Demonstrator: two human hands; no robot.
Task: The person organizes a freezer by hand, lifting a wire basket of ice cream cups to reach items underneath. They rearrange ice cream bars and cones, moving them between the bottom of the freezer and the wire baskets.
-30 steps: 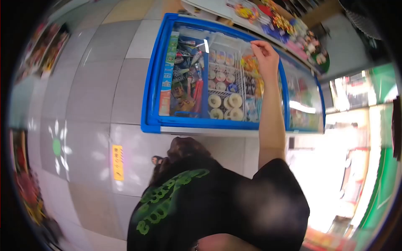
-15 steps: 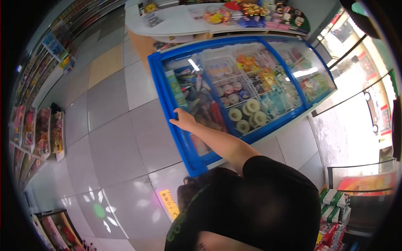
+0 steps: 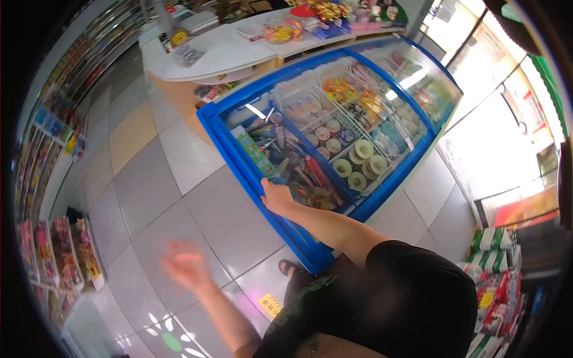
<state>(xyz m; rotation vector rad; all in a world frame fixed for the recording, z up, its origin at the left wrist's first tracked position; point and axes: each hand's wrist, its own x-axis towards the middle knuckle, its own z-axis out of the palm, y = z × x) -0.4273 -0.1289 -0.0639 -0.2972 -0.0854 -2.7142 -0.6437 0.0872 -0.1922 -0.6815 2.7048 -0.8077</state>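
My right hand [image 3: 277,196] has its fingers curled on the blue edge of a chest freezer [image 3: 236,165], on the side closest to the aisle. Under the freezer's glass lie ice-cream cones [image 3: 278,134], several round white tubs [image 3: 362,150] and packets in orange wrappers [image 3: 340,89]. Off to the left, above the floor tiles, my left hand [image 3: 185,264] is blurred by motion; its fingers look stretched out, and I see nothing in them.
A white counter [image 3: 221,51] with sweets and boxes stands behind the freezer. Shelves with packaged goods [image 3: 68,253] line the left. Stacked cartons [image 3: 492,256] are at the right, near a bright doorway [image 3: 477,137]. A yellow floor sticker [image 3: 270,305] lies by my foot [image 3: 289,267].
My left hand has come into view at the lower left. My right hand stays on the freezer edge. The view has shifted, and my foot now shows below the freezer.
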